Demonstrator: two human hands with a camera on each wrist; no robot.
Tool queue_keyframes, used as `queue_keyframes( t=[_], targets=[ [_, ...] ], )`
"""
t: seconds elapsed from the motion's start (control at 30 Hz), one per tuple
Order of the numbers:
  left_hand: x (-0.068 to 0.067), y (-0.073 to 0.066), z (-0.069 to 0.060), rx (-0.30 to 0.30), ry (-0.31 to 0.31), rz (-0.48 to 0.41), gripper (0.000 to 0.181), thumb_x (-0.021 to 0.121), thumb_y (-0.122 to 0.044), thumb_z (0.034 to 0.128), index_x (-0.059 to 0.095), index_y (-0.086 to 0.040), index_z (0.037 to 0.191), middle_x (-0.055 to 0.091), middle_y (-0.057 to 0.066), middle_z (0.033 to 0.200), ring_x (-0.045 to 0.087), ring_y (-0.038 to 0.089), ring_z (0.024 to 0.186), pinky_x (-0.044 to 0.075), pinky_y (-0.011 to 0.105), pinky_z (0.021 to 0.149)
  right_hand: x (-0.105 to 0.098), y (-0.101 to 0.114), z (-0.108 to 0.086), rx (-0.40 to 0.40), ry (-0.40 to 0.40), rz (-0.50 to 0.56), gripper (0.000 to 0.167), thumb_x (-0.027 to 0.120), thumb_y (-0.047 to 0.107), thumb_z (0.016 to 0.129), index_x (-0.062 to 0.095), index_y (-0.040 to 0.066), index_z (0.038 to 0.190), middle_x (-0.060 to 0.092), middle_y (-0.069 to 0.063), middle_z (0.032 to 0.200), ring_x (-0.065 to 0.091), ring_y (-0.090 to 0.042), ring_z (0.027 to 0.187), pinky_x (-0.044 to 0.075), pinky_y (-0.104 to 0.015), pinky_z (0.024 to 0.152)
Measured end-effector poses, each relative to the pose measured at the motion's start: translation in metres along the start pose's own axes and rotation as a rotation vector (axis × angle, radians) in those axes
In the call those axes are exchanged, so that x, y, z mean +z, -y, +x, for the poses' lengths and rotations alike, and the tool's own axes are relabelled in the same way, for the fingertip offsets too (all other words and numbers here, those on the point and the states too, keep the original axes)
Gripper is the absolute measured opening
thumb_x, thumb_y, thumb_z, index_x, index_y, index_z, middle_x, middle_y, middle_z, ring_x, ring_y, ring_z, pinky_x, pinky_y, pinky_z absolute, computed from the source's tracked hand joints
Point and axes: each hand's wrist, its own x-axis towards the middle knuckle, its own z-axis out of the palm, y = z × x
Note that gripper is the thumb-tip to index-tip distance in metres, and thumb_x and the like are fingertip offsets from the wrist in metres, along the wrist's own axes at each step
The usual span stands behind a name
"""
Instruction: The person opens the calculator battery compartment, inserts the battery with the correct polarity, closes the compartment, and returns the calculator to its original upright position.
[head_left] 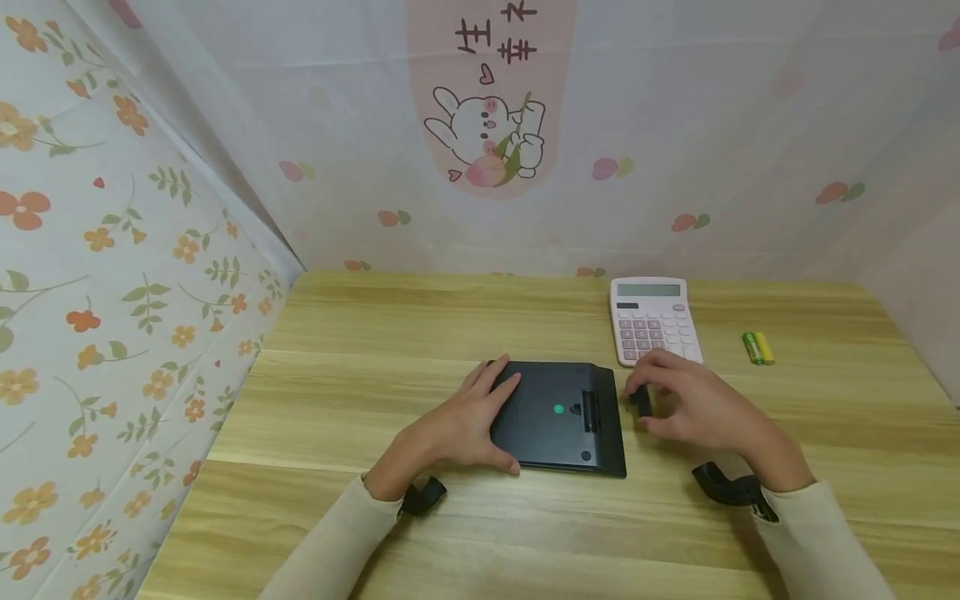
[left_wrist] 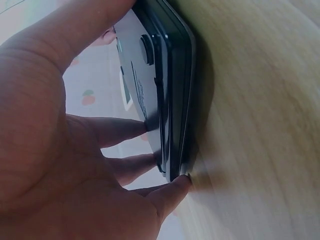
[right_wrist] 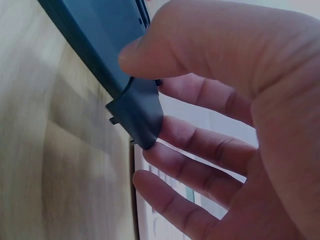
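Observation:
A black flat device [head_left: 536,421], its kind not plain from this side, lies back up on the table with its battery compartment [head_left: 591,411] uncovered. My left hand [head_left: 465,425] rests over its left end, fingers spread and fairly straight, thumb at the near edge. In the left wrist view, fingertips touch the back and side of the device [left_wrist: 175,95]. Just right of the device, my right hand [head_left: 693,404] pinches a small black battery cover [right_wrist: 137,115] between thumb and fingers. Small tabs stick out from the cover's edge. The compartment's inside is too dark to make out.
A pink and white calculator [head_left: 651,321] lies face up beyond my right hand. Two green and yellow batteries [head_left: 758,348] lie side by side farther right. The wooden table [head_left: 360,333] meets a printed cloth [head_left: 337,167] at the back.

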Motion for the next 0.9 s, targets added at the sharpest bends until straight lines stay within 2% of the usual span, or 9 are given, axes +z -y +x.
queue_keyframes(
  t=[0.3,0.7,0.9],
  targets=[
    [-0.001,0.0,-0.001,-0.003,0.004,-0.004,0.119,0.095,-0.048,0.0843,0.028,-0.005,0.174,0.001,0.012,0.185,0.002,0.043,0.168,0.03,0.06,0.128,-0.008,-0.006,-0.003,0.052,0.034,-0.006,0.036,0.096,0.009,0.079,0.077,0.022,0.107,0.063,0.002,0.117,0.057,-0.021,0.093,0.05,-0.035,0.076],
    [-0.001,-0.001,-0.002,-0.005,0.001,-0.011,0.119,0.095,-0.048,0.0839,0.029,-0.005,0.174,0.003,0.013,0.184,0.003,0.043,0.168,0.031,0.061,0.127,-0.016,-0.015,-0.009,0.087,0.056,-0.036,0.036,0.097,0.01,0.078,0.077,0.02,0.107,0.065,0.001,0.117,0.06,-0.022,0.097,0.056,-0.044,0.083],
    [0.0,-0.001,-0.001,-0.006,-0.002,-0.006,0.119,0.095,-0.048,0.0839,0.029,-0.006,0.174,0.003,0.012,0.185,0.003,0.043,0.168,0.032,0.061,0.127,-0.018,-0.019,-0.01,0.118,0.072,-0.03,0.036,0.097,0.011,0.078,0.077,0.02,0.106,0.065,-0.001,0.117,0.059,-0.023,0.097,0.054,-0.042,0.082]
  ],
)
